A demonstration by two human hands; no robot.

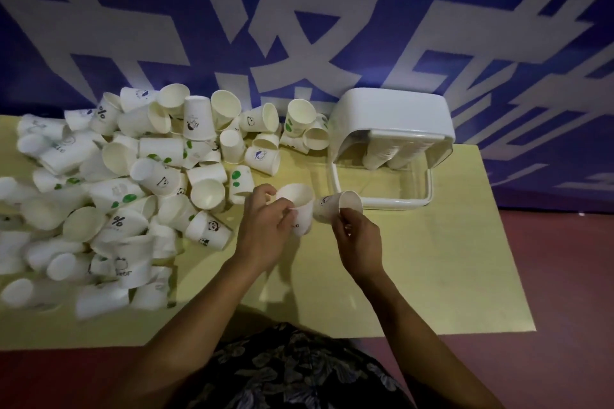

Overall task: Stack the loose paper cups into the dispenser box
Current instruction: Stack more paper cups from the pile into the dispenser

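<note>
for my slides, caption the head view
Left hand and right hand each hold a white paper cup near the white dispenser box.

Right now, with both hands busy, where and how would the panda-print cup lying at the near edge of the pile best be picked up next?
Probably by its side wall. The panda-print cup lies on its side on the yellow table, at the pile's edge, nothing on top. The left hand is nearest; come from above, thumb and fingers straddling the wall near the rim.

Bare forearms, no sleeves, dark garment (292,372) with pale floral print
</note>
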